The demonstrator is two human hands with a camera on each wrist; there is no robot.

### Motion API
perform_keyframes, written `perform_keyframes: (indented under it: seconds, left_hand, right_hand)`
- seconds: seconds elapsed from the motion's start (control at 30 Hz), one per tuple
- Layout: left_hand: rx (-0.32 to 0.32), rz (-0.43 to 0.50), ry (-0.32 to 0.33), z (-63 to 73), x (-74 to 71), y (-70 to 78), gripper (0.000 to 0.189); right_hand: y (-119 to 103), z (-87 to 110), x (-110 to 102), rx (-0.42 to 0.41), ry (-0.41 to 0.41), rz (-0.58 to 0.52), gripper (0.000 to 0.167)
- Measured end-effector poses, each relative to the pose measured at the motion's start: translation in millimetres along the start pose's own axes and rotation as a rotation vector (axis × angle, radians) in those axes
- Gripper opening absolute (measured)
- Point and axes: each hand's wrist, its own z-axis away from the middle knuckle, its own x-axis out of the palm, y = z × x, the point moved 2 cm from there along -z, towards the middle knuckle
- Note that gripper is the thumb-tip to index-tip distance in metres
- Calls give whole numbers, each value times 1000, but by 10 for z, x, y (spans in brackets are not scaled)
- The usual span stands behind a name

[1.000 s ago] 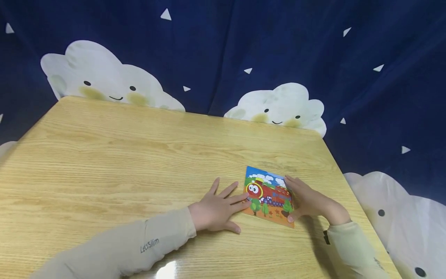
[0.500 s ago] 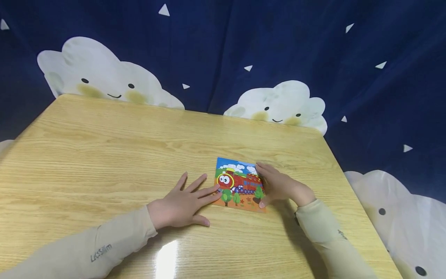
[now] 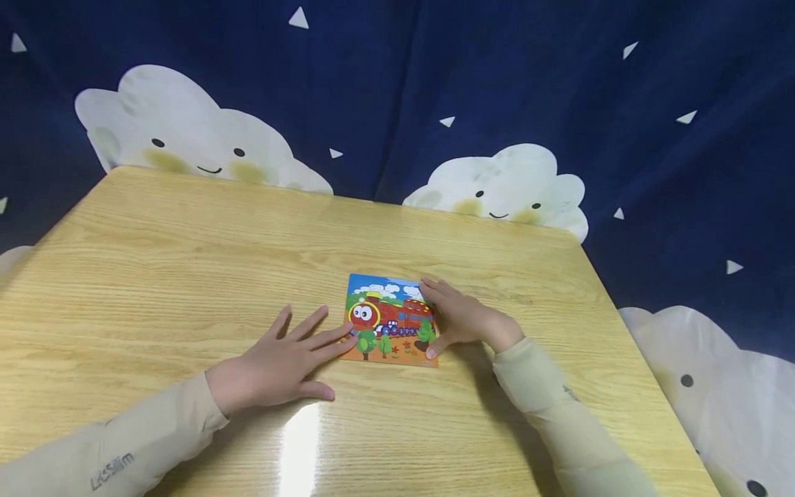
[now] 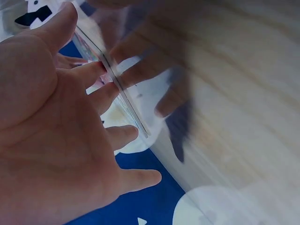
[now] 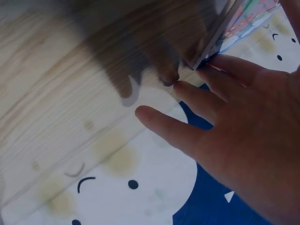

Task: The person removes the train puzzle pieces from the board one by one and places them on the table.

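Observation:
A flat board with a colourful picture of a red train (image 3: pixel 388 317) lies on the wooden table. My left hand (image 3: pixel 270 366) is at its left side, fingers spread, two fingertips touching the left edge. On the right side, my right hand (image 3: pixel 468 317) has its thumb on the lower right corner and its fingers along the right edge towards the top corner. Both wrist views show the board's thin edge against the fingertips; the left hand (image 4: pixel 61 126) and right hand (image 5: pixel 239 112) have mostly straight fingers. Whether the board has separate pieces, I cannot tell.
The light wooden table (image 3: pixel 205 255) has a glossy top with a bright reflection near its front. Behind and to the right hangs a dark blue curtain (image 3: pixel 373 83) with white clouds and small triangles.
The train board has slid left across the table, turning slightly straighter. Both hands have moved left along with it, keeping their places at its sides.

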Motion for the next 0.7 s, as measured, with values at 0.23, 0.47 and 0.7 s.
perform_keyframes:
  seconds: [0.23, 0.47, 0.7]
  left_hand:
    - [-15, 24, 12, 138, -24, -74, 74]
    - [-40, 68, -19, 204, -42, -161, 75]
    - [-47, 96, -36, 246, -63, -205, 76]
  right_hand:
    - [-95, -136, 5, 10, -18, 4, 122]
    - [-151, -199, 9, 1, -21, 13, 123]
    - [-174, -231, 25, -11, -27, 2, 123]
